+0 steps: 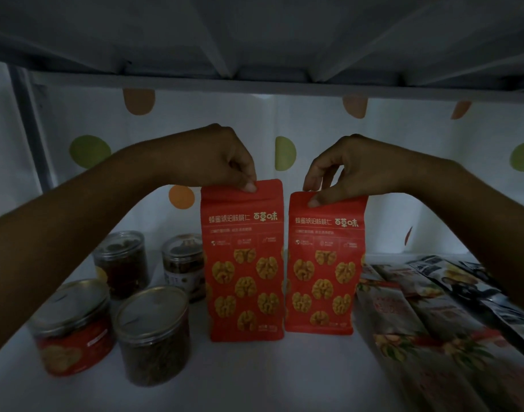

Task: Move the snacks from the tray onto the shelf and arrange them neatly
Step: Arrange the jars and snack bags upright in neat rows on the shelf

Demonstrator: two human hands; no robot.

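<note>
Two red walnut snack bags stand upright side by side on the white shelf (255,376). My left hand (222,157) pinches the top edge of the left bag (244,263). My right hand (341,168) pinches the top edge of the right bag (323,263). A narrow gap separates the two bags. The left bag stands slightly nearer and taller in view. The tray is not in view.
Several clear lidded snack jars stand at the left, among them a red-labelled jar (73,328) and a dark-filled jar (155,334). Flat snack packets (433,322) lie at the right. A dotted curtain (314,144) forms the back. The upper shelf (255,40) hangs low overhead.
</note>
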